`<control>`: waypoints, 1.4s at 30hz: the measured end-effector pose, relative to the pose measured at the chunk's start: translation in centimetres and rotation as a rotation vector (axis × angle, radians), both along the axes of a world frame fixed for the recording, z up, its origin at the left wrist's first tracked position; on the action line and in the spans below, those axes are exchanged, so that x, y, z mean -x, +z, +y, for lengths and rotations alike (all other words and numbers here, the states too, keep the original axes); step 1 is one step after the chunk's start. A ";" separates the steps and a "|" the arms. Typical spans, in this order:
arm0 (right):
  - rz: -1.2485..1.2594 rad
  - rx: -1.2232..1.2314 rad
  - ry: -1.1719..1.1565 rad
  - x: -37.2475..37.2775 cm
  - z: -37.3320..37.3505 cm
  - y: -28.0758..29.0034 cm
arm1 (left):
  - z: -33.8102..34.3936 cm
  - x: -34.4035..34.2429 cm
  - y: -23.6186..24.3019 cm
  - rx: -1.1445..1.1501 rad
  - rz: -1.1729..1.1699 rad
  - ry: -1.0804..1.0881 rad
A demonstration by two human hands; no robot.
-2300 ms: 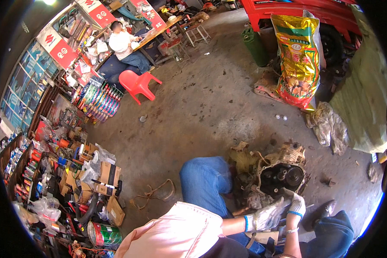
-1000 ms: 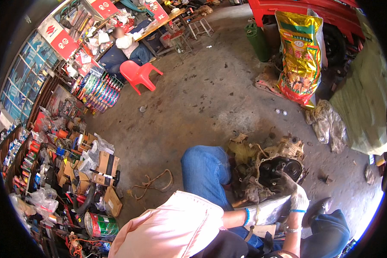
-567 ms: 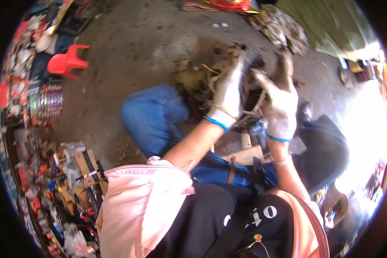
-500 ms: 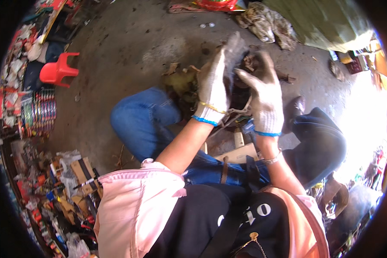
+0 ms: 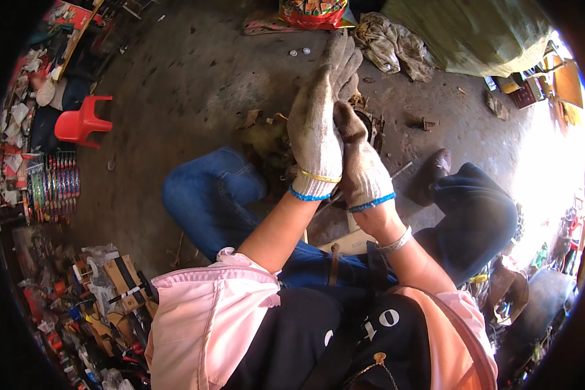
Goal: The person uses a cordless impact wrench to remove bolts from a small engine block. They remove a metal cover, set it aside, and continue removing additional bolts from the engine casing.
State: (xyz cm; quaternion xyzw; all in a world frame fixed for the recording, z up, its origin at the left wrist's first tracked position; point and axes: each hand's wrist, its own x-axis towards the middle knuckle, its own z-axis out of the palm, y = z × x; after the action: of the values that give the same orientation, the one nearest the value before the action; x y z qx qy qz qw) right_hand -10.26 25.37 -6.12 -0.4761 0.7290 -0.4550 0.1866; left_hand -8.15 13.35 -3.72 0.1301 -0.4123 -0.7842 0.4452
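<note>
Both hands wear white knit gloves with blue cuffs, greyed with dirt. My left hand [image 5: 315, 123] reaches forward with its fingers stretched out, holding nothing that I can see. Against its palm side presses my right hand [image 5: 359, 153], its fingers curled in; whatever they hold, if anything, is hidden. Dark, greasy metal machine parts [image 5: 374, 127] lie on the floor below the hands, mostly covered by them. A thin metal rod [image 5: 402, 170] juts out to the right of the gloves.
My bent knees, in blue jeans [image 5: 205, 188], flank the work spot. A red plastic chair [image 5: 84, 122] stands at left, near boxes and clutter [image 5: 120, 279]. Ahead lie a crumpled rag [image 5: 390, 45], a green cover [image 5: 474, 36] and a red bag [image 5: 315, 13].
My hands were apart above the machine parts, the right one with fingers spread. Now the right has come leftward against the left, and its fingers have curled.
</note>
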 end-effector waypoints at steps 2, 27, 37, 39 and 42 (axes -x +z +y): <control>0.084 0.082 0.016 -0.5 0.0 -0.4 | 0.5 0.1 0.6 -0.095 -0.056 0.004; -0.285 -0.242 0.356 -1.2 3.2 -6.6 | 0.2 1.2 4.4 -0.383 0.495 -0.555; -0.691 0.157 -0.131 6.9 0.8 -7.2 | 1.8 1.0 0.7 -0.474 0.388 -0.613; -0.957 0.351 -0.249 8.0 1.6 -6.9 | 4.2 1.0 -1.0 -0.675 0.397 -0.684; -1.139 0.450 -0.358 8.6 3.3 -7.6 | 6.0 0.1 -3.9 -0.871 0.384 -0.703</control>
State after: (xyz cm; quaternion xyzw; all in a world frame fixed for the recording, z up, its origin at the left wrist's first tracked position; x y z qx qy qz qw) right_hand -18.85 28.64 -13.71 -0.0580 0.4705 -0.8030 0.3612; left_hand -8.20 19.32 -7.62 0.0122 0.0170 -0.9911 0.1311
